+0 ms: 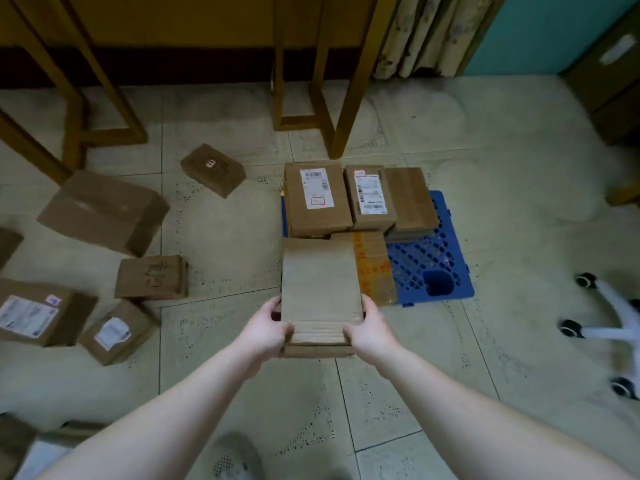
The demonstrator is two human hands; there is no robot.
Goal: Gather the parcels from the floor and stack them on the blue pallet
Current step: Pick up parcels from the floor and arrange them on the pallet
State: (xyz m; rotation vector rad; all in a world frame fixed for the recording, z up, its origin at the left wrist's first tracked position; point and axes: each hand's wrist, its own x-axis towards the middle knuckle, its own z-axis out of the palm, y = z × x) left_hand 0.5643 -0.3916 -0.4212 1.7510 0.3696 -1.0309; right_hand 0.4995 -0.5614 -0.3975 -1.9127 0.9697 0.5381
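Both hands hold a flat brown cardboard parcel (318, 289) over the near left part of the blue plastic pallet (429, 268). The left hand (266, 329) and right hand (370, 329) grip its near corners, fingers curled round the sides. Four brown boxes already sit on the pallet, and more lie on the tiled floor (221, 237) to the left

Matt cardboard, perforated plastic, tile

Parcels (318, 282) are matt brown cardboard with paper labels; pallet (429, 261) is perforated blue plastic; floor (450, 341) speckled tile.

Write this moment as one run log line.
left grip + right grip: hold parcel | blue pallet: partly stacked | floor parcels: several uncollected
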